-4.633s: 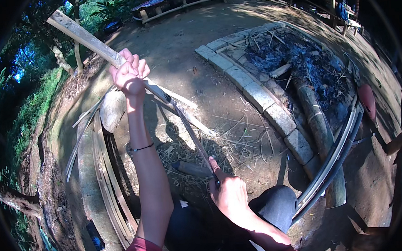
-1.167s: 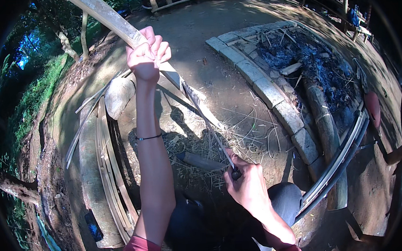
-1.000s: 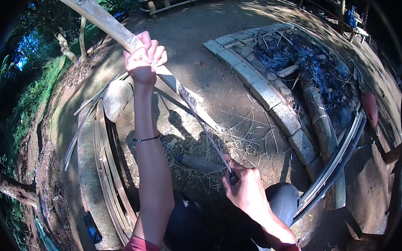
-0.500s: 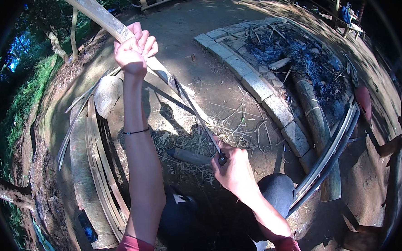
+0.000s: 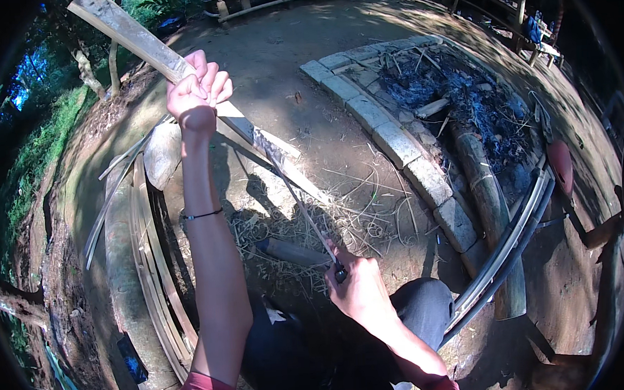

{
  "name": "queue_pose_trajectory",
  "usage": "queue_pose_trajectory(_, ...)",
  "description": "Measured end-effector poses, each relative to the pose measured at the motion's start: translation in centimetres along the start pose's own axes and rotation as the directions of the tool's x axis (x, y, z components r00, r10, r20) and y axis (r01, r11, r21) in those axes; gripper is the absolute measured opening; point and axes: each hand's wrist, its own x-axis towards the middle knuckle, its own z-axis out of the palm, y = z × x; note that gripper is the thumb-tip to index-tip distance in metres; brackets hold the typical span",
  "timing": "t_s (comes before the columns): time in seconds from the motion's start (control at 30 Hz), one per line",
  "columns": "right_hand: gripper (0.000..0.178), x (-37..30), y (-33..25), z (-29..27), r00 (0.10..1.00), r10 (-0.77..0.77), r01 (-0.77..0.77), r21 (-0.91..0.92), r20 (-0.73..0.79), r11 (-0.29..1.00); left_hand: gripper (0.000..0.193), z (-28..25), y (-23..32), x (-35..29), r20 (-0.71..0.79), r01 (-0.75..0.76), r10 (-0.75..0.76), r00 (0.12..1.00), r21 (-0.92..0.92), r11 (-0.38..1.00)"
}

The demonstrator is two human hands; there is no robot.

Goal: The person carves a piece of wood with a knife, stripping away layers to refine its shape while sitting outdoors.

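My left hand (image 5: 199, 91) is closed around a long, flat bamboo slat (image 5: 134, 36), which slants from the upper left down toward the middle. My right hand (image 5: 361, 290) grips the dark handle of a long, thin-bladed knife (image 5: 303, 208). The far end of the blade meets the slat below my left hand; whether it cuts in cannot be made out. Pale curled shavings (image 5: 358, 207) litter the ground under the slat. Among them, left of my right hand, lies a dark tapered wooden piece (image 5: 290, 251).
Left of my arm a log (image 5: 123, 289) lies beside several long strips (image 5: 159, 273) and a pale stone (image 5: 163, 157). At the right, stone blocks (image 5: 394, 143) edge a fire pit with ash and a thick pole (image 5: 480, 179). More bent strips (image 5: 502, 255) lie by my knee.
My left hand and the slat have shifted slightly up and left in view. My right hand with the knife has come a little lower, toward me.
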Motion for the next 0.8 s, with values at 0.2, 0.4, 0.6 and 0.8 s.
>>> queue_pose_trajectory(0.2,0.048,2.1,-0.4,0.1,1.0,0.016,-0.016,-0.005,0.001,1.0,0.012,0.4,0.3,0.0,-0.031,-0.012,0.013,0.999,0.035,0.999)
queue_pose_trajectory(0.4,0.047,-0.3,0.1,-1.0,0.998,0.053,-0.056,0.077,0.045,0.995,0.013,0.8,-0.9,0.2,-0.016,0.001,-0.001,1.0,0.001,1.0)
queue_pose_trajectory(0.6,0.044,0.9,0.4,0.1,1.0,0.026,-0.026,-0.017,0.008,1.0,0.013,0.1,0.5,0.0,-0.074,-0.012,0.019,0.997,0.088,0.996)
queue_pose_trajectory(0.8,0.046,2.0,-0.1,-0.7,0.999,0.03,-0.03,0.006,0.038,1.0,0.013,-0.3,0.2,0.4,-0.076,-0.014,0.022,0.997,0.102,0.995)
